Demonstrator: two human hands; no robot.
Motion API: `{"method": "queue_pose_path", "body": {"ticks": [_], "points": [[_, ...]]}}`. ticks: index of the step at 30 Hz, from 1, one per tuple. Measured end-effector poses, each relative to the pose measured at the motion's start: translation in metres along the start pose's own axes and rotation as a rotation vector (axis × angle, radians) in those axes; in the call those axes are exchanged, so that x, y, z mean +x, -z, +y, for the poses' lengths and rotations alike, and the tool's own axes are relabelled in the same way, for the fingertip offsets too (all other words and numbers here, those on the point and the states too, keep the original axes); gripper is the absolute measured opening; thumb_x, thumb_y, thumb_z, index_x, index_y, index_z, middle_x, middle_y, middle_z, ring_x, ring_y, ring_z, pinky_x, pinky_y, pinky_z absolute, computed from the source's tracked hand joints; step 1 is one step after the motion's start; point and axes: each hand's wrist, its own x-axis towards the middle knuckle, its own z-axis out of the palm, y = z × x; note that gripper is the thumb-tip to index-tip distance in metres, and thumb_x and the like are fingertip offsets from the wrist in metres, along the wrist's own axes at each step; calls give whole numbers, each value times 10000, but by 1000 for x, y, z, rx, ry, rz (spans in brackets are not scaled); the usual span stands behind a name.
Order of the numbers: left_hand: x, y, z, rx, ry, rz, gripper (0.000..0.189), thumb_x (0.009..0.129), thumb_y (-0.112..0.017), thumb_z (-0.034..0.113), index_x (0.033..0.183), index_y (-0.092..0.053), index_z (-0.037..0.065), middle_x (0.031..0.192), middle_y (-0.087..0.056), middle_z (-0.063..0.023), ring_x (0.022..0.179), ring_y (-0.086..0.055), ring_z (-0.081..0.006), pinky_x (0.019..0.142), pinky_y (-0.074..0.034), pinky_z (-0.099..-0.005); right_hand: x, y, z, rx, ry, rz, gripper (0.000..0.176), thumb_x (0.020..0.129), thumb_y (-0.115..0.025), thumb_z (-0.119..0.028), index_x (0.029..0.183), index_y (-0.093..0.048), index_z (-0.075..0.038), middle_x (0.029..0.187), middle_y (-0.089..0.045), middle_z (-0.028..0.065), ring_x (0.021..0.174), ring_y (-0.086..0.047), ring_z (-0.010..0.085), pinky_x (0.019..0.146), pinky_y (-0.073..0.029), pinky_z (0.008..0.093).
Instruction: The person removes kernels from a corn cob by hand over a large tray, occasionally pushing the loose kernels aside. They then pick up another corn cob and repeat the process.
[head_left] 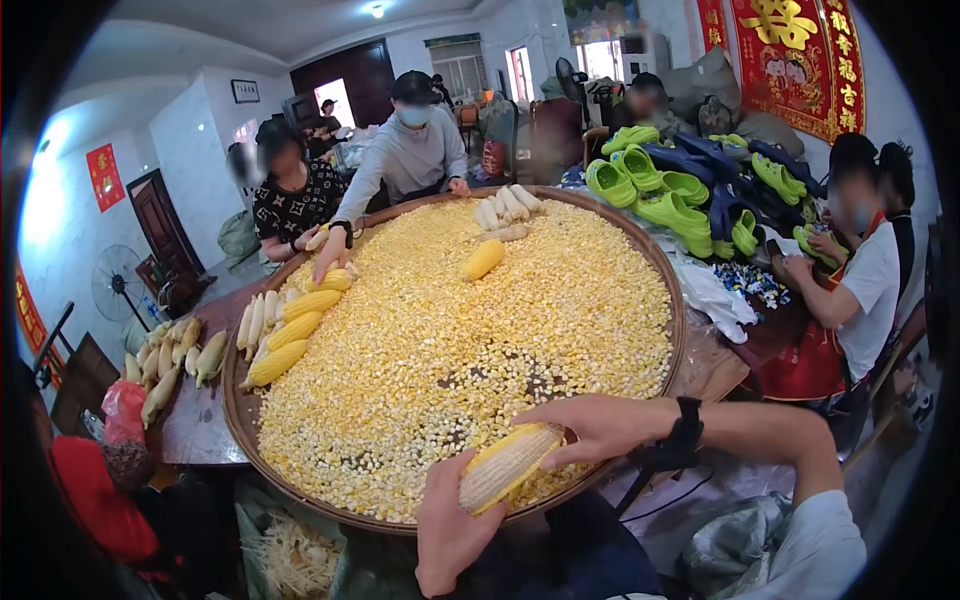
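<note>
Between my two hands is a corn cob [508, 468], its facing side stripped to the pale core while yellow kernels remain along the edges. My left hand [455, 520] grips its lower left end. At the upper right end, my right hand [600, 428] closes around it, with a black band on the wrist. Just beneath is a wide round tray [672, 300] covered with loose yellow kernels [440, 330]. A full yellow cob [484, 259] lies on the kernels farther back, near a pile of bare cobs [510, 205].
Several full cobs [277, 362] line the tray's left side, where a co-worker's hand [331, 252] reaches in. Unhusked corn [165, 360] is heaped on the left table. Green clogs [675, 215] are piled at right beside a seated person [865, 290]. A husk-filled bag [295, 550] stands below.
</note>
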Motion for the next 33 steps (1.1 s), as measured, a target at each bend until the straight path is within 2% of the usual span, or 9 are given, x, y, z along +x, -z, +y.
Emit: {"method": "queue_pose_path", "body": {"ticks": [5, 8, 12, 15, 19, 25, 29, 33], "points": [[18, 8, -2, 61, -90, -139, 774, 762, -947, 91, 1472, -644, 38, 1349, -665, -193, 1247, -680, -384, 1069, -573, -455, -19, -14, -9, -103, -184, 63, 694, 1038, -747, -567, 1497, -589, -72, 1290, -737, 230, 1185, -727, 439, 965, -578, 520], [27, 6, -10, 88, -102, -143, 740, 791, -947, 90, 1467, -651, 36, 1335, -671, -185, 1228, -688, -389, 1065, -577, -444, -13, -26, 3, -145, -281, 99, 667, 1015, -770, -568, 1440, -608, -80, 1260, -744, 222, 1163, -727, 438, 929, -573, 528], [24, -1, -29, -21, 15, -148, 599, 873, -910, 133, 1420, -690, 24, 1303, -696, -199, 1189, -701, -403, 1035, -580, -446, -11, -40, 11, -227, -176, 129, 577, 1033, -755, -469, 1426, -620, -69, 1218, -746, 214, 1139, -724, 456, 928, -568, 538], [21, -1, -26, -10, 63, -157, 501, 930, -868, 163, 1385, -712, 19, 1302, -718, -213, 1175, -705, -410, 1015, -581, -457, -15, -42, 12, -84, -197, 122, 490, 1059, -721, -396, 1407, -641, -61, 1205, -745, 207, 1139, -719, 459, 942, -565, 546], [19, -7, -16, 74, 73, -94, 446, 948, -850, 136, 1357, -720, 11, 1311, -727, -206, 1219, -700, -390, 1046, -560, -461, -16, -48, 9, -124, -263, 166, 417, 1083, -685, -336, 1407, -664, -75, 1222, -745, 202, 1146, -720, 446, 947, -565, 549], [18, -10, -14, 158, 41, -62, 429, 953, -845, 130, 1349, -722, 20, 1310, -729, -200, 1216, -701, -382, 1064, -546, -453, -20, -59, 8, -150, -296, 289, 410, 1068, -702, -357, 1400, -685, -116, 1143, -765, 167, 1097, -741, 420, 910, -573, 544], [18, -11, -16, 153, 42, -59, 411, 959, -846, 130, 1336, -725, 22, 1281, -733, -181, 1206, -702, -354, 1068, -540, -443, -20, -56, 7, -153, -295, 279, 389, 1060, -715, -340, 1385, -704, -126, 1107, -770, 154, 1064, -750, 414, 884, -580, 541], [14, -13, -17, 137, 88, 30, 360, 969, -852, 160, 1282, -736, 24, 1273, -742, -187, 1156, -722, -375, 962, -579, -454, -22, -57, 11, -129, -226, 314, 376, 1053, -725, -316, 1380, -717, -130, 1102, -772, 154, 1054, -751, 411, 876, -582, 535]]}}
